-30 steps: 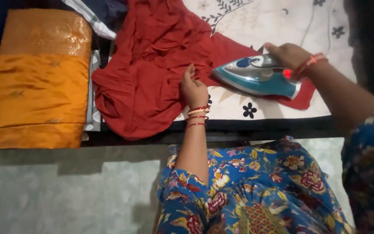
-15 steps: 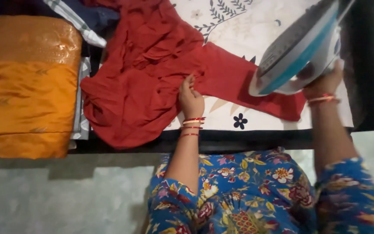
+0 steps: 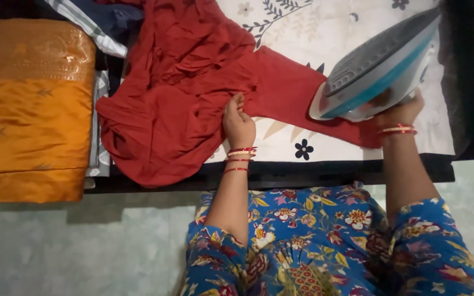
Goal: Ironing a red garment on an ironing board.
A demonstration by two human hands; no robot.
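I'm seeing the right hand [image 3: 399, 112] gripping a teal & white iron [image 3: 377, 68] at approx 2 o'clock, tipped up so its grey soleplate is facing the cam, lifted off the cloth. The left hand [image 3: 238, 125] is pressing flat on a red garment [image 3: 193, 93] near centre, fingers pointing to 12. The garment is lying crumpled at 11, w/ one part stretching toward 3 under the iron, over a white floral sheet [image 3: 314, 27]. A folded orange fabric [image 3: 31, 109] is sitting at 9, beside a striped cloth [image 3: 86, 24] at 11.

Glossy plastic iron [image 3: 377, 68] — matt red cloth [image 3: 193, 93].
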